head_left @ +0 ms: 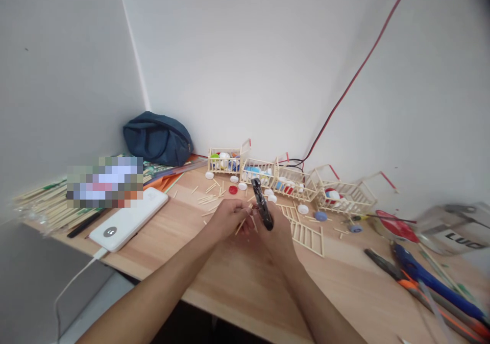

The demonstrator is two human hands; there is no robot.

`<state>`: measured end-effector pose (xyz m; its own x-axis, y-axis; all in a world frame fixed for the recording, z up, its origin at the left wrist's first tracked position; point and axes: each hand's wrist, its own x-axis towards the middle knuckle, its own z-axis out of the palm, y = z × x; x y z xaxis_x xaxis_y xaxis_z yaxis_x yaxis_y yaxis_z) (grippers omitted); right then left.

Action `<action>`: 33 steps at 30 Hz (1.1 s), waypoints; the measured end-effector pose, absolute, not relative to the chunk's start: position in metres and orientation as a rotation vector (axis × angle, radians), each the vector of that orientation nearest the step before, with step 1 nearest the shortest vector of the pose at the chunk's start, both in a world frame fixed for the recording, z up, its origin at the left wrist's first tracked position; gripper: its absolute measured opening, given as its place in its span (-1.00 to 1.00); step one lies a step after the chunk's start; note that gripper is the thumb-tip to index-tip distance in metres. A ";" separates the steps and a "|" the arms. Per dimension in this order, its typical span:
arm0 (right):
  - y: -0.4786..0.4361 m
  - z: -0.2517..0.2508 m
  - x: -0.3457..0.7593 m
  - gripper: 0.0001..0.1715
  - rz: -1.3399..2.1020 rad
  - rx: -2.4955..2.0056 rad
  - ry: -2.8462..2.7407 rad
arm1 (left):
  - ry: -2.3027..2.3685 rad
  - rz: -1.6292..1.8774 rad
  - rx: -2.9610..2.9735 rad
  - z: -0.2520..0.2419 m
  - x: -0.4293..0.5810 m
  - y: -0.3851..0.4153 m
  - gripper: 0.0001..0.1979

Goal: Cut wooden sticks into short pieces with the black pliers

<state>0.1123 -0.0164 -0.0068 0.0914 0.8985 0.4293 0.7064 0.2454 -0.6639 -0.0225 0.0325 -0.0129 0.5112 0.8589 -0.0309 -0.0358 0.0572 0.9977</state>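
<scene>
The right hand [274, 234] covers part of a black tool [261, 197], its kind unclear; the left hand [228, 217] hides part of a stick [240, 226]. Left of both hands, a pixelated thing [105, 180] is unreadable; right of them, the picture's edge cuts a clear bag [438, 238].

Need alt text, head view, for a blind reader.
A person's left hand appears to pinch a thin stick while the right hand holds a black tool over a wooden table. Beyond stand four small stick-built carts containing colored caps.

Single head-worn camera, looking forward and down across near desk [237, 277] toward pale wall [248, 53] behind.
</scene>
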 end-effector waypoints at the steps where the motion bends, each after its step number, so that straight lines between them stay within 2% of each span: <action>1: -0.017 -0.008 0.113 -0.79 0.291 -1.486 -1.670 | 0.791 0.793 1.339 -0.013 -0.024 0.032 -0.66; 14: -0.009 -0.011 0.125 -0.75 0.573 -1.423 -1.557 | 0.780 0.827 1.449 -0.018 -0.028 0.034 -0.66; 17: -0.007 -0.012 0.131 -0.73 0.832 -1.368 -1.378 | 0.682 0.808 1.524 -0.014 -0.029 0.032 -0.68; 23: -0.009 -0.011 0.135 -0.69 1.540 -0.978 -0.935 | 0.516 0.762 1.602 -0.003 -0.030 0.027 -0.69; 33: -0.011 -0.005 0.130 -0.68 1.777 -0.855 -0.827 | 0.462 0.677 1.441 0.003 -0.033 0.024 -0.66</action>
